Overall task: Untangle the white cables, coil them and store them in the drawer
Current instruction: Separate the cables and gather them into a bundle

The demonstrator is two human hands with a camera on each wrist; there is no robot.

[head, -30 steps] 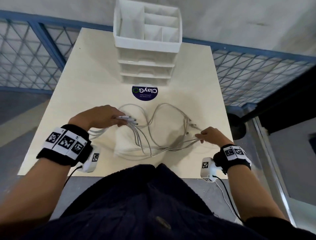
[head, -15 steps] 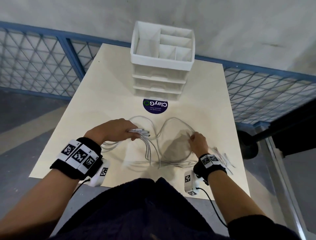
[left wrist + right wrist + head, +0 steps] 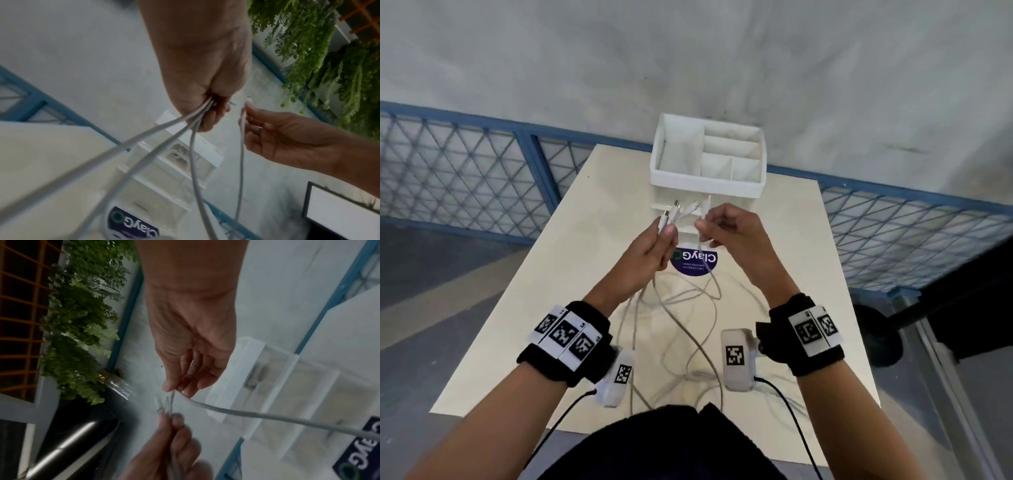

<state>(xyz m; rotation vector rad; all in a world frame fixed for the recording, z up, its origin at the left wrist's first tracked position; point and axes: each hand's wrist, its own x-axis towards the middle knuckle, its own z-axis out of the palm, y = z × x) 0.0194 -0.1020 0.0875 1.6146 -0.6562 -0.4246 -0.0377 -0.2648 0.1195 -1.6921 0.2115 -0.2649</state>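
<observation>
Both hands are raised above the table in front of the white drawer unit. My left hand grips several white cables just below their plugs, which fan out above the fist; the left wrist view shows the cables running out of the closed fingers. My right hand pinches a single white cable end between thumb and fingers, close beside the left hand; this cable trails away in the right wrist view. The cables hang in tangled loops down to the table.
The drawer unit has an open compartment tray on top and shut drawers below. A round purple sticker lies on the table before it. Blue mesh fencing surrounds the table. A dark stand base sits on the floor at right.
Both hands rose from the table to in front of the drawer unit, lifting the cable ends. The right hand moved in beside the left and now pinches one plug end.
</observation>
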